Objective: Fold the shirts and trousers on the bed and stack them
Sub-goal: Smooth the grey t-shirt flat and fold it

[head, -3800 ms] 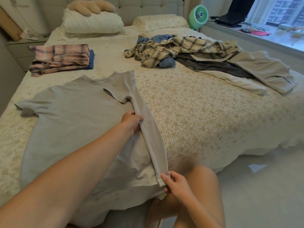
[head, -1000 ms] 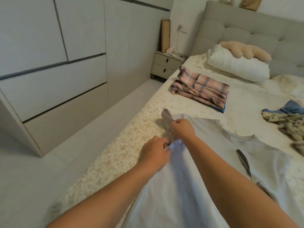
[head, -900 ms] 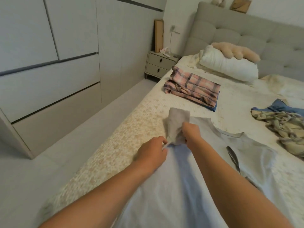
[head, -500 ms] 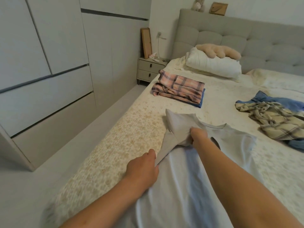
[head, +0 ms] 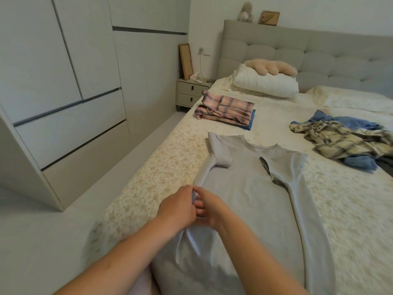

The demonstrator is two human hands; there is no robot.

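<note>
Pinching grey tee [head: 244, 188] side edge w/ both left hand [head: 177, 206] & right hand [head: 209, 209].

I see open bedspread [head: 170, 167] left of the grey T-shirt [head: 244, 188], while the folded stack [head: 226, 108] ahead and the loose clothes pile [head: 344, 143] on the right block passage.

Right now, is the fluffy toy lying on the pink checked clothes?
No, the fluffy toy lies on the white pillow, away from the pink checked clothes.
</note>
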